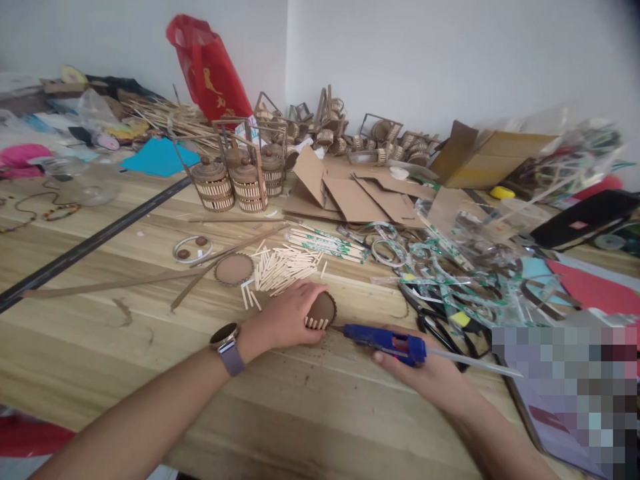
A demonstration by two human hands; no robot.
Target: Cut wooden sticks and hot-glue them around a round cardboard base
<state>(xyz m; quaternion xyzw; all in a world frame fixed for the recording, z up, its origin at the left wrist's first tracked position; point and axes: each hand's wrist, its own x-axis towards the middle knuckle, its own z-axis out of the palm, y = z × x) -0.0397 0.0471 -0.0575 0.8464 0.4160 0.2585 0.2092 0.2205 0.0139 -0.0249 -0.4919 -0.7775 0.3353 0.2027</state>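
My left hand (285, 313), with a watch on its wrist, is closed around a small round cardboard disc (321, 309) with a dark scalloped rim. Several short pale sticks stand along the disc's near edge. In my right hand (425, 373) is a blue glue gun (385, 342), its nozzle pointing left close to the disc's edge. A clear glue stick (475, 362) runs out of the gun's back end. Just behind my left hand lies a loose pile of short sticks (285, 268). Beside the pile rests another round cardboard disc (234, 269).
Finished small stick baskets (213, 187) with handles stand behind. A white ring (193, 249) encloses two brown beads. Cut cardboard (350, 193), tangled plastic wrappers (440, 260) and black scissors (440, 330) lie to the right. A long black strip (100, 240) crosses the table at left.
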